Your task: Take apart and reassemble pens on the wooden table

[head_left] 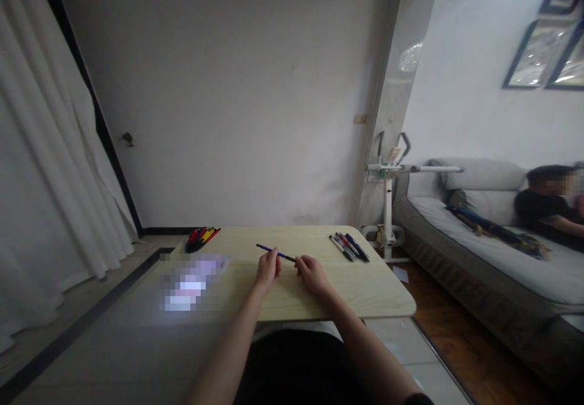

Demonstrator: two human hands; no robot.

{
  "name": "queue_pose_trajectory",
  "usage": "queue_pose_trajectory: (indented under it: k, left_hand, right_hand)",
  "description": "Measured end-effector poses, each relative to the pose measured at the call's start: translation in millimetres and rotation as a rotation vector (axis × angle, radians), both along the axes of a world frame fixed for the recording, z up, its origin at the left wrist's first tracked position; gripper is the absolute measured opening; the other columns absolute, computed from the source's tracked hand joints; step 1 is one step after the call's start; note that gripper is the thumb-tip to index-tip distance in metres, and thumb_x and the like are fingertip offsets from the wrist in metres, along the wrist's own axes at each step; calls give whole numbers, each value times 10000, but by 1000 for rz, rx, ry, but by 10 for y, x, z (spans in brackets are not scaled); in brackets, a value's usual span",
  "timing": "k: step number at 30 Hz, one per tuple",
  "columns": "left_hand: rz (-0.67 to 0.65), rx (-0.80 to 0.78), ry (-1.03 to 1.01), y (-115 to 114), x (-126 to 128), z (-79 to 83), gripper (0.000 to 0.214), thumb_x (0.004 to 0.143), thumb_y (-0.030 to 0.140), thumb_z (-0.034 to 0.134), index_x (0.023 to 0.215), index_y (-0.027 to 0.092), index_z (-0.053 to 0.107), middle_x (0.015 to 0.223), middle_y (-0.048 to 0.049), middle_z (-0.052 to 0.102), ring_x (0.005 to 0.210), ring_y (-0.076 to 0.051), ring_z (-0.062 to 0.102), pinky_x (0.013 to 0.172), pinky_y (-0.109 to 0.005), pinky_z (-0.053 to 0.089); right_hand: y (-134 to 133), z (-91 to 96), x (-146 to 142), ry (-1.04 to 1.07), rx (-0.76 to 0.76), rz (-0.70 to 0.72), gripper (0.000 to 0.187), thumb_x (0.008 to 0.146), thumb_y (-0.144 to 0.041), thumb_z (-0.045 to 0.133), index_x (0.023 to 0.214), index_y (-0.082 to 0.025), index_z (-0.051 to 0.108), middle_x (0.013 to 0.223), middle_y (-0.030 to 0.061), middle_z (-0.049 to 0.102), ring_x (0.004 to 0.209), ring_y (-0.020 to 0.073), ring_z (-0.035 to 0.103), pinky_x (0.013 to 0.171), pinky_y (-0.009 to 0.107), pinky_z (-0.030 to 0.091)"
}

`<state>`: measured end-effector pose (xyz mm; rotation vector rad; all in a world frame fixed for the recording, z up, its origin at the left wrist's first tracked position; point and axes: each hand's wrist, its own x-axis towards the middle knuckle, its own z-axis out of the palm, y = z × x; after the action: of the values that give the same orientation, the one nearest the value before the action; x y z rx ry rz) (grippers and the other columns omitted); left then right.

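Observation:
A slim dark blue pen [286, 257] is held slantwise over the middle of the table, its far end pointing up and left. My left hand [268, 267] is closed around its middle. The fingers of my right hand [310, 271] pinch the pen's other end, which they partly hide. Off to the right lies a loose row of several pens [348, 247] in black, white, red and blue. At the table's far left corner is a heap of several red, yellow and black pens or markers [201, 238].
The light wooden table [365, 295] has rounded corners. A blurred-out, glowing patch [189, 283] covers its left side. Beyond the right edge stand a white exercise machine [387, 204] and a grey sofa [483, 259] with a person lying on it. A white curtain [50, 149] hangs at left.

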<state>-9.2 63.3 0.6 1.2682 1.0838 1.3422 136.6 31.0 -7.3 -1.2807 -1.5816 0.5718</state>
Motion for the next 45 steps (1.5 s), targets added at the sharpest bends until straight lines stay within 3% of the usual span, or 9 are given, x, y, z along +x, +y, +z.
queue_pose_trajectory:
  k: [26,45]
  left_hand:
    - [13,-14,22,-12,3,21,410,702,518,455,496,165,439,374,35,419,308,-79,395,327,-191,298]
    - [4,-8,23,12,4,-2,409,717,520,445,508,168,438,377,38,423,310,-81,397,335,-194,307]
  right_hand:
    - [-17,31,-11,40,-7,12,255,769,-375,468,738,-147,579,584,10,567,547,126,515,521,219,371]
    - [40,-49,-8,85,-33,20,169,726,-310,513,785,-159,559,578,-7,550,514,114,491,463,203,346]
